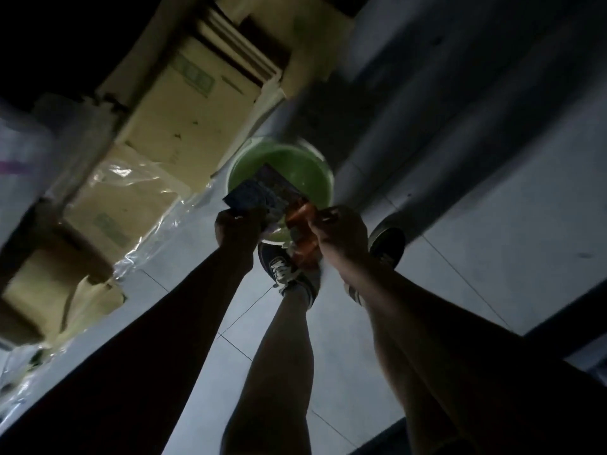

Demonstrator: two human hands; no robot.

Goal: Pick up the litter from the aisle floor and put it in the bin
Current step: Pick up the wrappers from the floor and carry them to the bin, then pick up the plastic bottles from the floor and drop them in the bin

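Note:
A round green bin (pixel 295 165) stands on the tiled floor just ahead of my feet. My left hand (pixel 237 228) is closed on a dark blue and purple wrapper (pixel 262 188) held over the bin's near rim. Beside it, my right hand (pixel 340 234) grips an orange wrapper (pixel 302 224) that hangs down at the bin's edge. Both arms reach forward and down. The scene is dim and blurred.
Cardboard boxes (pixel 184 116) and crumpled clear plastic sheeting (pixel 138 205) line the left side of the aisle. My shoes (pixel 282 267) stand right behind the bin. A pale tiled floor (pixel 492 231) stretches to the right, with a dark edge at the lower right.

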